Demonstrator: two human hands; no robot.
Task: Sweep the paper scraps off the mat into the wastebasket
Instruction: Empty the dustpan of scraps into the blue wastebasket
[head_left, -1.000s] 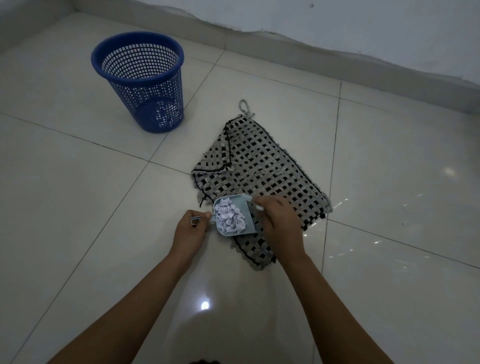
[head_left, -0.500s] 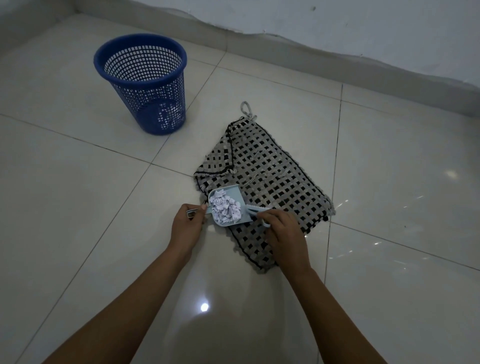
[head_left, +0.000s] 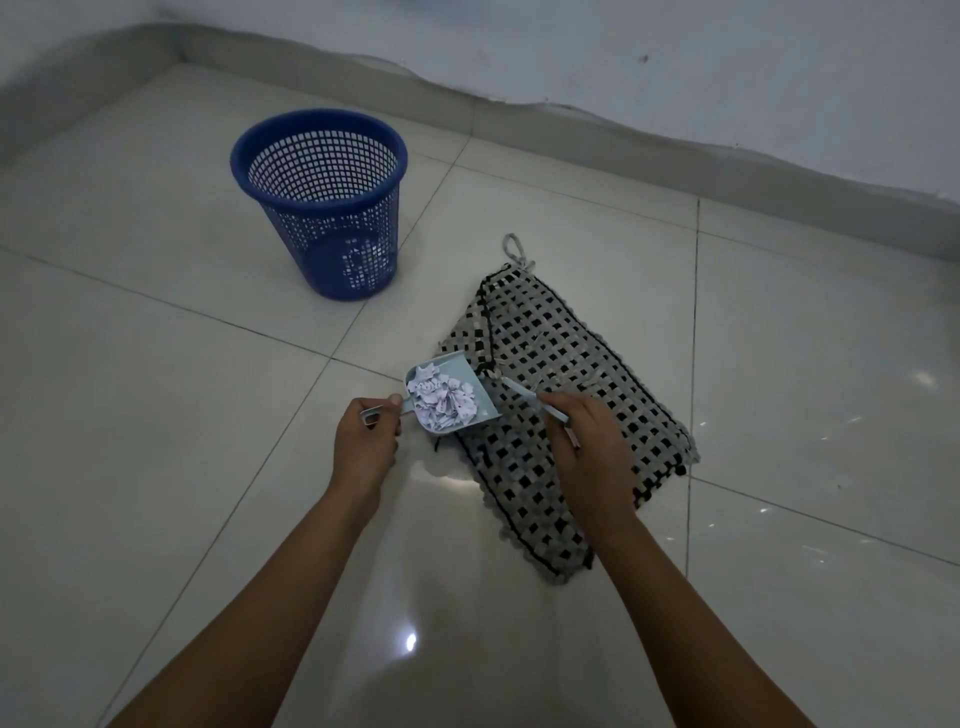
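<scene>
Step in hand: you're between gathering and dumping. The scraps look collected, and none show loose on the mat from here, so the sweeping part seems done.
Left hand (head_left: 363, 444): your grip is curled round the handle of the small pale-blue dustpan (head_left: 451, 400), thumb on top, holding it over the near-left edge of the mat.
Paper scraps (head_left: 442, 399): heaped in the pan, a crumpled white pile filling most of it and sitting high against the open lip.
Right hand (head_left: 587, 441): your grip pinches the little brush (head_left: 535, 402), its tip pointing at the pan's mouth and lying just beside it. Whether the bristles touch the pan, I cannot tell.
Mat (head_left: 561, 415): woven black and pale, lying on the tiled floor (head_left: 156, 415), its far-left edge folded over, a loop at the far corner.
Wastebasket (head_left: 322, 202): blue mesh, upright on the floor, well apart from the mat, up and to your left. Pale bits show through the mesh near its bottom.
Next move calls for: carrying the pan level across the open floor to the basket, mouth tilted slightly up, then tipping it only once the lip is over the rim.
Watch for: that pile is loose and tall, so a quick swing may shed scraps onto the tiles. The brush could guard the mouth on the way.
</scene>
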